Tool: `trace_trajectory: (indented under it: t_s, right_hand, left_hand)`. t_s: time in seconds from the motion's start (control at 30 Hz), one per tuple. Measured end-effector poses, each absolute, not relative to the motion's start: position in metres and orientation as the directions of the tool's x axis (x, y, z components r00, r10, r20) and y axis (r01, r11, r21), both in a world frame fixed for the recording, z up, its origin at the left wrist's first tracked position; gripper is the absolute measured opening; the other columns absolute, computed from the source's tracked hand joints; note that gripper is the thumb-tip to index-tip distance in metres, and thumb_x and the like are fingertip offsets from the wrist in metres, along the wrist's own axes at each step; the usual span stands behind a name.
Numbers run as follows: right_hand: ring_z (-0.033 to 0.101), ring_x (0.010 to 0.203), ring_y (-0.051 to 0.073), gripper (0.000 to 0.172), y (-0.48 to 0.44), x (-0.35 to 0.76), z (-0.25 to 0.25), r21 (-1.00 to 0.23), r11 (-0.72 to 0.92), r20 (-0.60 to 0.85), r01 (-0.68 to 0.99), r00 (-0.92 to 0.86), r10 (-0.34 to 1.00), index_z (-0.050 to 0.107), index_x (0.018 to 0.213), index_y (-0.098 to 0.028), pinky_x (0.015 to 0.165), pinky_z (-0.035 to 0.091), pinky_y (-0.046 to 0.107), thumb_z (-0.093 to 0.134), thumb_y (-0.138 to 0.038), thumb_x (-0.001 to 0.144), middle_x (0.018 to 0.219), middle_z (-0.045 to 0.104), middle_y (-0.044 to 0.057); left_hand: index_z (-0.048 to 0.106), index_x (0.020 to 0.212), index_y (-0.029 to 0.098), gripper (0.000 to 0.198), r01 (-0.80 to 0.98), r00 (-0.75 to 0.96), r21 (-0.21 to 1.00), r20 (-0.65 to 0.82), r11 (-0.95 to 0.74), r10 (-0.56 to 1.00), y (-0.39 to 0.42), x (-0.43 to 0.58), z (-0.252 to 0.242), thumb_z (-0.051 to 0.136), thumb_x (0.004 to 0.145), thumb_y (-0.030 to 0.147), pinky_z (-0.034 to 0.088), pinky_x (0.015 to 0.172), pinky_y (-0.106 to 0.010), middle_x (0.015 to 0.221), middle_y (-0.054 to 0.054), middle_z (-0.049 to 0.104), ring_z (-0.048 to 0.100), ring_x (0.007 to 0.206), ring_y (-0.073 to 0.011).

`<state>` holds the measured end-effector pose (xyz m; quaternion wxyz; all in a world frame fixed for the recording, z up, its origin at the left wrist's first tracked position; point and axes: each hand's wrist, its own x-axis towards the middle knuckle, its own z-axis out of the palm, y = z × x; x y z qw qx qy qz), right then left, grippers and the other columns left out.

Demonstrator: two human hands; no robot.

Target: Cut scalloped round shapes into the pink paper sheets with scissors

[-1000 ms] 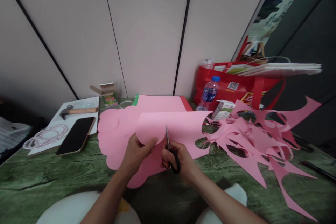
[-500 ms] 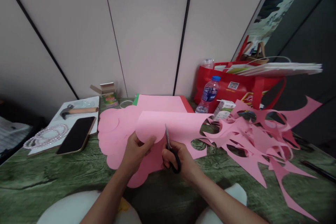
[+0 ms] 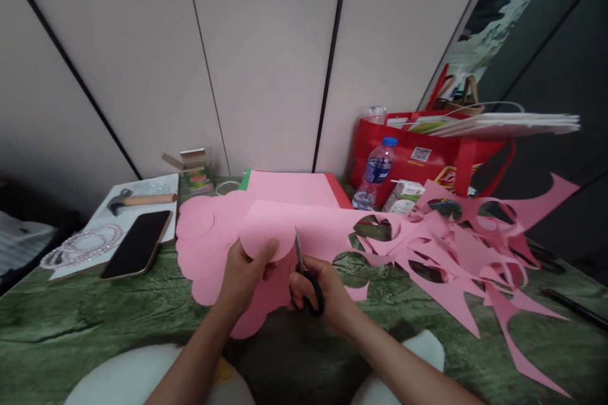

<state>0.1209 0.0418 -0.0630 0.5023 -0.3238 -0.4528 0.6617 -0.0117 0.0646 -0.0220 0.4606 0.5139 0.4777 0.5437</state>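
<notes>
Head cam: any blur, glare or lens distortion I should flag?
Head view: strong wide-angle bend, the wall seams splay outward; corners darken; light is soft and even, with no hard shadows; no glare on the phone screen; left hand, right hand, scissors and pink sheet are slightly soft but readable.

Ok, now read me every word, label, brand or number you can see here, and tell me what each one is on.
Nothing reads clearly enough to quote.
Red bag: a QR code square and a yellow-and-white logo, too blurred.
Water bottle: blue label, print too small.
Small carton beside it: print blurred.
Open green box by the wall: red print, unreadable.
Pink paper, scissors: no print.
</notes>
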Motion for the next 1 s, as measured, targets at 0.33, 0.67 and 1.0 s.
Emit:
trace_trajectory:
  t_s: [0.33,0.67,1.0]
  right_hand:
    - [0.046,0.047,0.01,0.026,0.0451,0.1259,-0.0531,-0.956,-0.039,0.039,-0.29,-0.258,0.965,0.055,0.069,-0.016,0.049,0.035,0.023,0.072,-0.034,0.062,0.051,0.051,-0.006]
    - [0.044,0.046,0.009,0.025,0.0472,0.1278,-0.0586,-0.949,-0.034,0.057,-0.314,-0.277,0.959,0.055,0.069,-0.016,0.05,0.037,0.025,0.072,-0.033,0.063,0.049,0.05,-0.006]
    - [0.043,0.043,0.007,0.026,0.0448,0.1273,-0.0544,-0.939,-0.084,0.013,-0.332,-0.28,0.96,0.052,0.066,-0.016,0.045,0.037,0.022,0.072,-0.033,0.064,0.047,0.048,-0.007]
  left_hand:
    - [0.053,0.054,0.015,0.025,0.102,0.023,0.994,0.048,-0.05,0.999,0.0592,-0.0109,-0.0193,0.068,0.065,0.031,0.03,0.036,-0.02,0.041,0.004,0.049,0.04,0.038,-0.0073]
    - [0.053,0.053,0.015,0.023,0.15,-0.003,0.987,0.067,-0.066,0.998,0.0586,-0.0108,-0.0163,0.067,0.064,0.029,0.032,0.037,-0.021,0.041,0.004,0.049,0.041,0.039,-0.0086]
    - [0.054,0.059,0.015,0.021,0.161,-0.046,0.984,0.087,-0.078,0.995,0.0596,-0.0118,-0.0167,0.067,0.064,0.031,0.033,0.038,-0.022,0.041,0.004,0.049,0.041,0.039,-0.0092]
